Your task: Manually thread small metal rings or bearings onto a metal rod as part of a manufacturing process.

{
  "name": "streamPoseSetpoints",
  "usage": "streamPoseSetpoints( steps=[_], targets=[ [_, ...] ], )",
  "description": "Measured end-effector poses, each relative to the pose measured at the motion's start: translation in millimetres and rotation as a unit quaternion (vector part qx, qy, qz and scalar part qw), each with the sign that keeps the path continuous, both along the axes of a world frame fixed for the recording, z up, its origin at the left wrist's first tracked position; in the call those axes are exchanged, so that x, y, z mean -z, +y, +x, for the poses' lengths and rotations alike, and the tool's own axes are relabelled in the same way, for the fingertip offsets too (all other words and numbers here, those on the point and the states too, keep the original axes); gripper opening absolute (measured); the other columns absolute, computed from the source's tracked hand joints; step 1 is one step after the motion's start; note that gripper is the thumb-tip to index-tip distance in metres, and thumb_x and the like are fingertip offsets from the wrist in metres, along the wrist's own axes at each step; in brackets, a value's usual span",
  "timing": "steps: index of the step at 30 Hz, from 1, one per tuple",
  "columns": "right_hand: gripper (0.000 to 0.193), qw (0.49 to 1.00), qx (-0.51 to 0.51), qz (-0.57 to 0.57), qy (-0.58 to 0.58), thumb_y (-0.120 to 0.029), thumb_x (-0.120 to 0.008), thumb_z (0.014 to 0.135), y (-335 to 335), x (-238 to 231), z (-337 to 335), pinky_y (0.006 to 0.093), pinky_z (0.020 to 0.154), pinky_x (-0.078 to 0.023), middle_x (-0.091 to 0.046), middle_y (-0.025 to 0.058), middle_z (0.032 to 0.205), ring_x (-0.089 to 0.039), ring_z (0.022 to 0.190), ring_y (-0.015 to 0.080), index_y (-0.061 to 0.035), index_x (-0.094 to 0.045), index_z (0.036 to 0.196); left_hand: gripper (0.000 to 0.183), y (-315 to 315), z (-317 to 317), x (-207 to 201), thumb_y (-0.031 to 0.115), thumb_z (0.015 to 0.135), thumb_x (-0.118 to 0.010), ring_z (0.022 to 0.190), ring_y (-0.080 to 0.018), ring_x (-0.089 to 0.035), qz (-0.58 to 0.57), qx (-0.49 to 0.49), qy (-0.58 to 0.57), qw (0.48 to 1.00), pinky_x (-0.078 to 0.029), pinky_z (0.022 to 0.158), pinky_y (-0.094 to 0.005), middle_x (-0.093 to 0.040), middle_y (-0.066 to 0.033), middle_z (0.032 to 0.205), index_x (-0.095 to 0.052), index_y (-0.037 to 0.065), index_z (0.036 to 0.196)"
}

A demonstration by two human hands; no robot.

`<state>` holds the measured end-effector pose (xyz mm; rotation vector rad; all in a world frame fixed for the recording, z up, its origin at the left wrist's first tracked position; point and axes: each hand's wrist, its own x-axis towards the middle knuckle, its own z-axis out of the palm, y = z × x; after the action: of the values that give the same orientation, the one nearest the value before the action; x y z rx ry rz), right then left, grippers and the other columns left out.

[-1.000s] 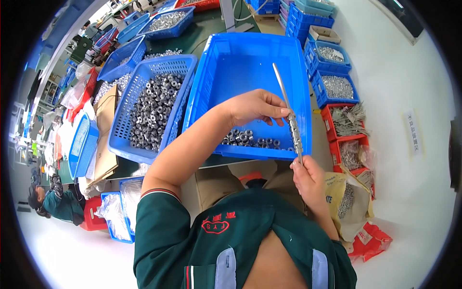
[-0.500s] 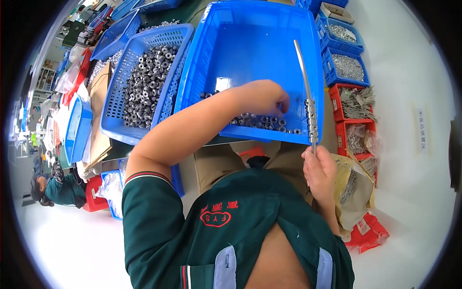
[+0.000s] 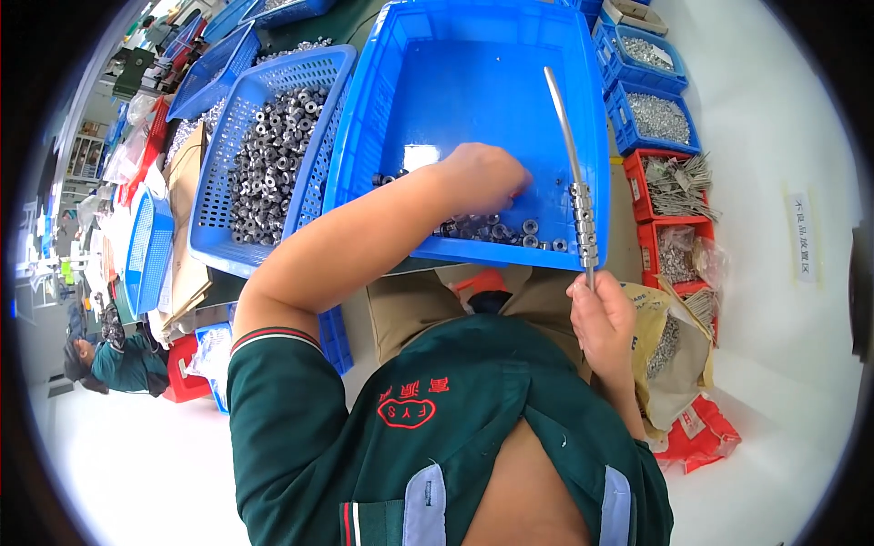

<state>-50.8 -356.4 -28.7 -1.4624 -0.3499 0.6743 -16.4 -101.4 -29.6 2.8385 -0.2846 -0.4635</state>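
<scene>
My right hand (image 3: pixel 603 318), at the near right of the large blue tub, is closed round the lower end of a metal rod (image 3: pixel 562 118). The rod stands tilted, curved toward its far end, and several small metal rings (image 3: pixel 584 223) are threaded on its lower part. My left hand (image 3: pixel 487 177) reaches across the tub and hovers over loose metal rings (image 3: pixel 531 240) near its front wall. Its fingers bend downward, blurred and mostly hidden, so what they hold cannot be seen. The blue tub (image 3: pixel 473 100) lies in front of me.
Left of the tub, a blue perforated basket (image 3: pixel 212 196) holds many dark metal rings. Along the right stand blue bins (image 3: pixel 628 127) and red bins (image 3: pixel 646 187) of small metal parts. A yellow sack (image 3: pixel 651 309) lies by my right forearm. Another person (image 3: pixel 127 364) is at the far left.
My left hand has shifted slightly left over the rings. The rod's far end has tipped a little left and away, still in my right hand.
</scene>
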Motion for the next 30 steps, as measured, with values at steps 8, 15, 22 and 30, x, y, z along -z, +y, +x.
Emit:
streamPoseSetpoints(
  steps=[8,15,22,30],
  targets=[
    [0.008,0.999,-0.006,0.001,0.040,-0.010,-0.051,0.091,0,-2,3,0.0167,0.047,-0.029,-0.042,-0.0053,0.064,-0.036,0.054,0.0007,-0.0023,-0.051,0.088,0.014,5,0,10,0.014,0.072,-0.064,0.086,-0.0297,-0.063,0.011,-0.033,-0.059,0.998,-0.050,0.069,-0.0415,-0.065,-0.0094,0.086,-0.065,0.013,0.086],
    [0.012,1.000,-0.012,-0.018,0.007,-0.013,-0.053,0.091,-4,2,5,0.0176,0.047,-0.031,-0.047,-0.0043,0.063,-0.041,0.055,0.0010,-0.0014,-0.054,0.086,0.018,24,16,-2,0.020,0.077,-0.065,0.081,-0.0268,-0.064,-0.142,-0.108,-0.097,0.979,-0.050,0.069,-0.0388,-0.065,-0.0128,0.087,-0.065,0.007,0.090],
    [0.013,0.998,-0.057,-0.020,0.013,-0.013,-0.052,0.091,-12,-1,12,0.0178,0.045,-0.029,-0.045,-0.0050,0.062,-0.038,0.052,0.0011,-0.0018,-0.053,0.085,0.026,47,15,-40,0.020,0.093,-0.053,0.080,-0.0136,-0.057,-0.702,-0.253,-0.032,0.665,-0.048,0.073,-0.0264,-0.060,-0.0073,0.092,-0.056,-0.002,0.107],
    [0.013,0.997,-0.073,-0.013,-0.009,-0.013,-0.052,0.090,-10,0,17,0.0179,0.045,-0.028,-0.043,-0.0057,0.062,-0.036,0.052,0.0008,-0.0021,-0.053,0.084,0.027,50,16,-39,0.020,0.091,-0.056,0.079,-0.0135,-0.054,-0.718,-0.234,-0.045,0.654,-0.045,0.075,-0.0260,-0.057,-0.0048,0.087,-0.057,-0.002,0.106]
  ],
)
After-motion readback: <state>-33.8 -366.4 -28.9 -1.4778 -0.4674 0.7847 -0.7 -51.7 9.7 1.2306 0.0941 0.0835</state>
